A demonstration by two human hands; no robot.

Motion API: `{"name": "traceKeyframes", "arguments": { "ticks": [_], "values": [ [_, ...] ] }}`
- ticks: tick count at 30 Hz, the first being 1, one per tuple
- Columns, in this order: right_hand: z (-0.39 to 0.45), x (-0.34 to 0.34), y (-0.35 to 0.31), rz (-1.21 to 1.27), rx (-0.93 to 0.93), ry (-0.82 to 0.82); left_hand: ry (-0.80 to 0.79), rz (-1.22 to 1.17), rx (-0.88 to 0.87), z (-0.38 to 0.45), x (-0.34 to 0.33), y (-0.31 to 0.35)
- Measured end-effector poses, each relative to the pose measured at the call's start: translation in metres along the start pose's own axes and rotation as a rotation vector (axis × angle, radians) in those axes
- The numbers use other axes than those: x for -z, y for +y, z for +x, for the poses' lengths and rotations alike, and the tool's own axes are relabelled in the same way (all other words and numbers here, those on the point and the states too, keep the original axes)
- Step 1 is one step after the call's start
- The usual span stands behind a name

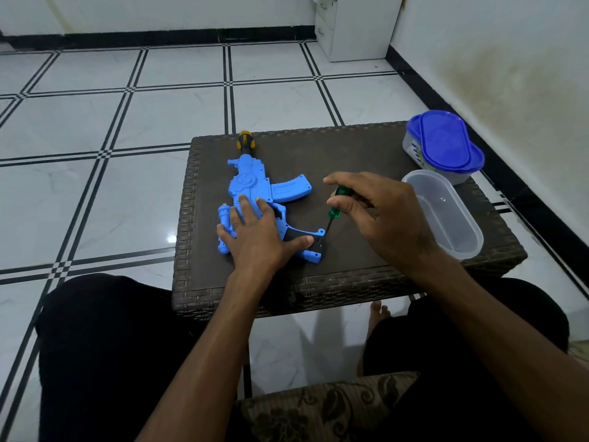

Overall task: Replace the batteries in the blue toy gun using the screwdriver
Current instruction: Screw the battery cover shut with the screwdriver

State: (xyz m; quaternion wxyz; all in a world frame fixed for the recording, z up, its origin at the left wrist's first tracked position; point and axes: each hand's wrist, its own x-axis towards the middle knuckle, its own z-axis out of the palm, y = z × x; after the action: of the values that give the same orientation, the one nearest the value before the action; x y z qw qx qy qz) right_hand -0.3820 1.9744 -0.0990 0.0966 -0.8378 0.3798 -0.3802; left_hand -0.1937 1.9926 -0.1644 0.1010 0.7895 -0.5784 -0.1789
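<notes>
A blue toy gun [255,183] lies flat on the dark wicker table [350,148], its yellow and black muzzle pointing away from me. My left hand [258,234] presses down on its rear body with straight fingers, the thumb lying along the black grip. My right hand [379,215] holds a green-handled screwdriver [338,201] upright and slightly tilted. The screwdriver's thin shaft reaches down to the butt of the grip [320,242], where its tip meets the blue end piece.
An empty clear plastic tub [446,215] stands at the table's right, just beyond my right hand. Behind it sits a second tub closed with a blue lid [446,145]. A white cabinet [353,23] stands on the tiled floor by the far wall. My knees flank the table.
</notes>
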Motion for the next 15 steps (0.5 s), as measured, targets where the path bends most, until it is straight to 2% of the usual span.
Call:
{"name": "traceKeyframes", "arguments": {
  "ticks": [15],
  "values": [
    [0.0013,-0.0016,-0.0005,-0.011,-0.033,-0.023,0.001,-0.007,0.005,0.0006,-0.0005,0.0000]
  ]
}}
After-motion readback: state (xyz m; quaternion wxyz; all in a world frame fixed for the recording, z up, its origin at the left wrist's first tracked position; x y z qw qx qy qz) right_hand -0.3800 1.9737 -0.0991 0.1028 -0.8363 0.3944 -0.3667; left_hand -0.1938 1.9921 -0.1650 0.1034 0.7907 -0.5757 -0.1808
